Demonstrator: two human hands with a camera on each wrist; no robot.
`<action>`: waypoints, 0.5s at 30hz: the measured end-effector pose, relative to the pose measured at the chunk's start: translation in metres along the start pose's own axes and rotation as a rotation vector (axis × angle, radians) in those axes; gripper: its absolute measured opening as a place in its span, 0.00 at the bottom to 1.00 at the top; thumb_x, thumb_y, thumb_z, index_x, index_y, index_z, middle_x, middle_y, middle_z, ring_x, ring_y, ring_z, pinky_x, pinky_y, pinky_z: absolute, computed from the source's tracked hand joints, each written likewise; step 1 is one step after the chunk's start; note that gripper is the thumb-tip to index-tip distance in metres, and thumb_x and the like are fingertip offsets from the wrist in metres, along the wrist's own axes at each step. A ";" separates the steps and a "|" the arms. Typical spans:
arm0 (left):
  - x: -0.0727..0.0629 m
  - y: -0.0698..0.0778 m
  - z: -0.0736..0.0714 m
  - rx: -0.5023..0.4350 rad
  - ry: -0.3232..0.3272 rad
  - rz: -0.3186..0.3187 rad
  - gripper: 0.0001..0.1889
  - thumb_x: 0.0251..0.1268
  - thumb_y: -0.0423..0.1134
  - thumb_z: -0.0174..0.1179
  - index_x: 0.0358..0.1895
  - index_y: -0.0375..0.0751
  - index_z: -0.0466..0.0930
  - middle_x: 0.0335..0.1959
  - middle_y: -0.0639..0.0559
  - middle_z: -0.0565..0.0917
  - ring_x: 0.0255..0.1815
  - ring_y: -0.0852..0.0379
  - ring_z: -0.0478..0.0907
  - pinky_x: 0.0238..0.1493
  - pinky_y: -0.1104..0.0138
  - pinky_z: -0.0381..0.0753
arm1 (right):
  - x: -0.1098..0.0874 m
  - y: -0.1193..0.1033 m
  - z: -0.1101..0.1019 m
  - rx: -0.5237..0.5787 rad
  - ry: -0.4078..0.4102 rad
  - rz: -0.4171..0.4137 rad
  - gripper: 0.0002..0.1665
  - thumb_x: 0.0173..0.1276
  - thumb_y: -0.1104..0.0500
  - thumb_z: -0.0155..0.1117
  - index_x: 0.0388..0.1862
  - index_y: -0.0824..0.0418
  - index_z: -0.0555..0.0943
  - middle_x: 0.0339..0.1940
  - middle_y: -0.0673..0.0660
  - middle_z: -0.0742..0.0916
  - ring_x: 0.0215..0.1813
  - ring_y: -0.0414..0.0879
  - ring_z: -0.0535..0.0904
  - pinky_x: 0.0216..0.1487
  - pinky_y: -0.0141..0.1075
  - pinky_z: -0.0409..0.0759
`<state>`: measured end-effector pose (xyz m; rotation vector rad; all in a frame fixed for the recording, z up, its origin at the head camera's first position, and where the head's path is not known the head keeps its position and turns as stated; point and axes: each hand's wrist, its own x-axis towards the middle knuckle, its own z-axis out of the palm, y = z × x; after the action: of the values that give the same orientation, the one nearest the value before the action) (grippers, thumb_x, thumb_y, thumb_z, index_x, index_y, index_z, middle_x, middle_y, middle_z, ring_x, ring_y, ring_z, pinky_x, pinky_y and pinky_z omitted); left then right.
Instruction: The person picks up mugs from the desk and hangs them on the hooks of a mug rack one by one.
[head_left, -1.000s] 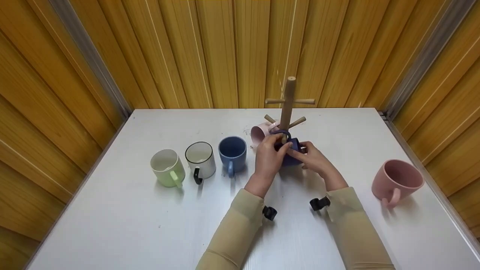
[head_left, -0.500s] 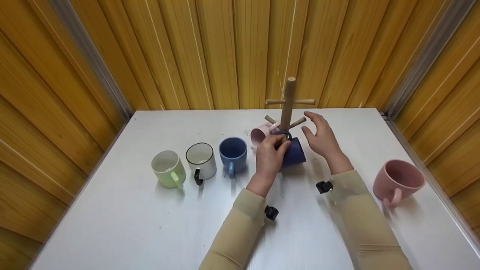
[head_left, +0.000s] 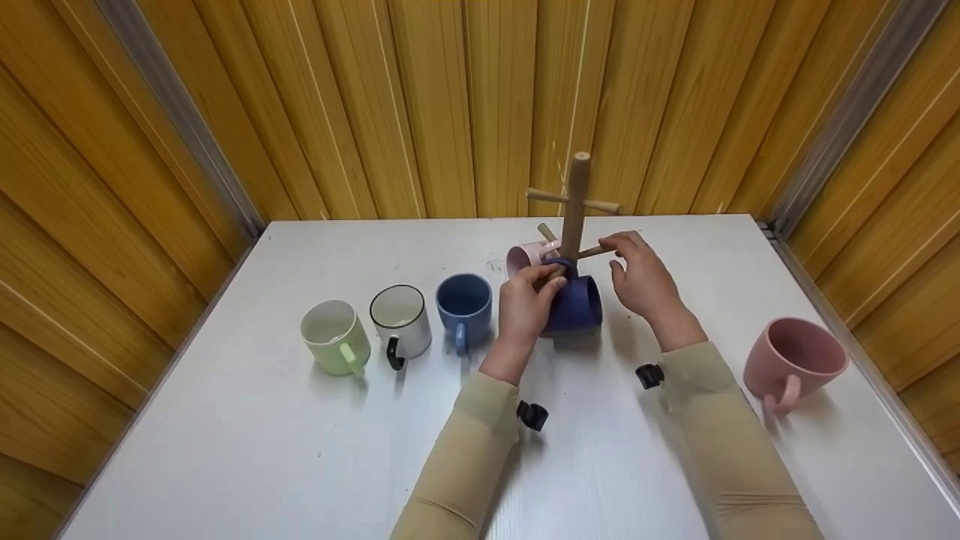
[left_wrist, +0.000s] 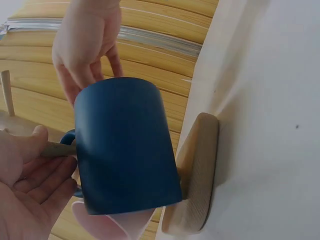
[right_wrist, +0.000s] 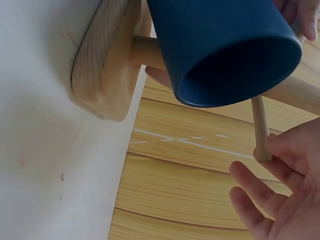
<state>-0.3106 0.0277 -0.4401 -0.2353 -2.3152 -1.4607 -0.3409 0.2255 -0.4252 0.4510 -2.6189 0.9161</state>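
A wooden mug tree stands at the back of the white table, its base showing in the left wrist view. By its handle, a dark blue mug hangs sideways on a low front peg. My left hand pinches that peg's end between thumb and fingers, beside the mug's handle. On the right, my right hand pinches the tip of another peg with thumb and forefinger, other fingers spread. Behind the left hand, a pale pink mug hangs on its side, partly hidden.
Left of the mug tree stand a blue mug, a white mug with a black handle and a light green mug. A larger pink mug is near the right edge. Wood-panelled walls enclose the table.
My right hand has let go of the dark blue mug, moved up and right, and taken a peg tip. The mug tree has turned slightly, carrying the mug and left hand a little left.
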 end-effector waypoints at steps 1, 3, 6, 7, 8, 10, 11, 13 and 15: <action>0.002 -0.001 -0.002 -0.007 -0.009 -0.022 0.12 0.64 0.38 0.71 0.48 0.38 0.90 0.45 0.46 0.92 0.46 0.55 0.90 0.50 0.69 0.87 | -0.002 -0.001 0.001 -0.006 0.020 -0.006 0.21 0.74 0.72 0.54 0.64 0.69 0.77 0.62 0.66 0.79 0.62 0.66 0.78 0.65 0.58 0.76; 0.007 -0.003 -0.006 -0.009 -0.018 -0.049 0.12 0.65 0.38 0.71 0.48 0.38 0.90 0.45 0.47 0.92 0.45 0.55 0.90 0.49 0.69 0.87 | -0.007 -0.004 0.001 -0.017 0.057 -0.007 0.19 0.73 0.72 0.56 0.61 0.70 0.79 0.58 0.66 0.80 0.59 0.65 0.79 0.63 0.57 0.77; 0.015 -0.006 -0.012 -0.012 -0.021 -0.078 0.10 0.66 0.37 0.70 0.47 0.39 0.91 0.44 0.47 0.92 0.44 0.56 0.89 0.49 0.68 0.87 | -0.014 -0.009 0.003 -0.023 0.109 0.000 0.15 0.72 0.72 0.59 0.57 0.70 0.81 0.51 0.67 0.81 0.56 0.65 0.79 0.60 0.57 0.78; 0.017 -0.007 -0.013 -0.007 -0.021 -0.087 0.10 0.66 0.37 0.70 0.47 0.39 0.91 0.44 0.47 0.92 0.45 0.56 0.89 0.49 0.68 0.87 | -0.017 -0.010 0.004 -0.022 0.124 0.004 0.14 0.72 0.72 0.60 0.55 0.70 0.82 0.50 0.67 0.82 0.55 0.65 0.79 0.59 0.57 0.79; 0.019 -0.008 -0.014 0.004 -0.021 -0.091 0.09 0.66 0.37 0.69 0.47 0.39 0.91 0.44 0.47 0.92 0.45 0.56 0.89 0.50 0.67 0.87 | -0.020 -0.012 0.004 -0.018 0.134 0.010 0.13 0.72 0.71 0.61 0.54 0.70 0.82 0.48 0.67 0.83 0.54 0.65 0.79 0.58 0.57 0.79; 0.024 -0.009 -0.016 0.017 -0.027 -0.110 0.09 0.67 0.36 0.69 0.48 0.39 0.91 0.45 0.47 0.92 0.46 0.56 0.88 0.51 0.67 0.87 | -0.026 -0.017 0.006 -0.016 0.149 0.018 0.12 0.72 0.70 0.62 0.53 0.70 0.82 0.46 0.68 0.84 0.52 0.64 0.79 0.56 0.57 0.80; 0.026 -0.009 -0.017 0.025 -0.032 -0.115 0.09 0.68 0.36 0.68 0.48 0.39 0.90 0.45 0.47 0.92 0.47 0.55 0.88 0.51 0.67 0.87 | -0.029 -0.019 0.006 -0.021 0.153 0.020 0.12 0.72 0.70 0.63 0.52 0.70 0.83 0.45 0.68 0.85 0.52 0.63 0.80 0.55 0.56 0.81; 0.031 -0.009 -0.018 0.035 -0.041 -0.122 0.10 0.69 0.35 0.67 0.49 0.38 0.90 0.46 0.46 0.92 0.49 0.55 0.88 0.53 0.66 0.87 | -0.035 -0.025 0.007 -0.032 0.160 0.017 0.11 0.71 0.69 0.66 0.51 0.69 0.83 0.44 0.67 0.86 0.50 0.62 0.80 0.53 0.55 0.82; 0.036 -0.009 -0.019 0.052 -0.047 -0.122 0.10 0.69 0.34 0.67 0.50 0.38 0.90 0.47 0.46 0.92 0.50 0.54 0.88 0.54 0.66 0.86 | -0.039 -0.032 0.008 -0.047 0.165 0.005 0.11 0.70 0.68 0.67 0.49 0.70 0.83 0.43 0.67 0.86 0.49 0.61 0.81 0.51 0.54 0.83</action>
<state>-0.3418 0.0044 -0.4257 -0.1167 -2.4406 -1.4642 -0.2948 0.2036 -0.4297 0.3415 -2.4871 0.8538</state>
